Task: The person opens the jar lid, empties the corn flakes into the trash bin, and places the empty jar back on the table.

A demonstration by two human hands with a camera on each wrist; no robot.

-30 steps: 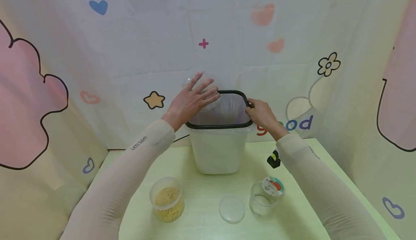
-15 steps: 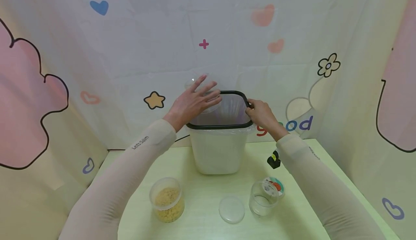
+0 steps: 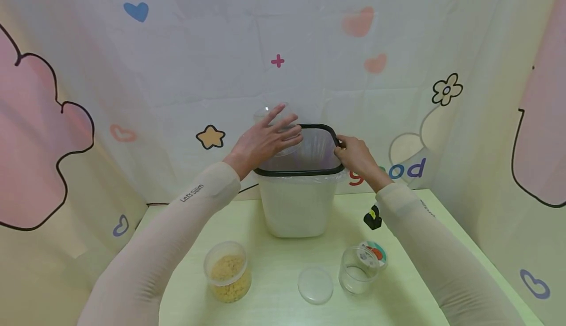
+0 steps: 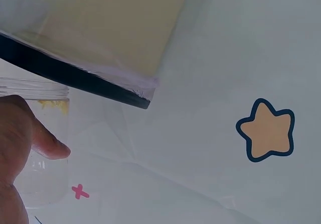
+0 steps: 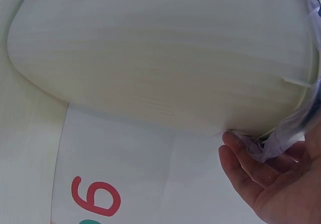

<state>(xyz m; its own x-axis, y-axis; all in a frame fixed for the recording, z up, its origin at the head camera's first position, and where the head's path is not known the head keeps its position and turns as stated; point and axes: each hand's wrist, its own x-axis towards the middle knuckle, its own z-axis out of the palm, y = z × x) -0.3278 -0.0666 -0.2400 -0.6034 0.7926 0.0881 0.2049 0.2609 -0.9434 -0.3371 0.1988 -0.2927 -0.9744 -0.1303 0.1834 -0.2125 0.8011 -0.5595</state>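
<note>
A white trash bin (image 3: 296,205) with a black rim (image 3: 300,172) and a clear liner bag (image 5: 287,129) stands at the back of the table. My left hand (image 3: 268,138) grips a clear plastic jar (image 4: 50,181), tipped mouth-down over the bin's left side. Its threaded mouth is close to the rim in the left wrist view, and a few yellow bits cling inside near the mouth. In the head view the hand covers much of the jar. On the bin's right side, my right hand (image 3: 356,157) pinches the rim, fingers at the liner's edge.
On the table (image 3: 269,257) are a tub of yellow crumbs (image 3: 231,272) at left, a translucent round lid (image 3: 315,285) in the middle, and an upright clear jar (image 3: 355,272). Behind that jar lie a printed lid (image 3: 379,252) and a small black object (image 3: 373,219).
My left hand has shifted slightly right and down with the tipped jar. My right hand stays on the rim, and the things on the table have not moved.
</note>
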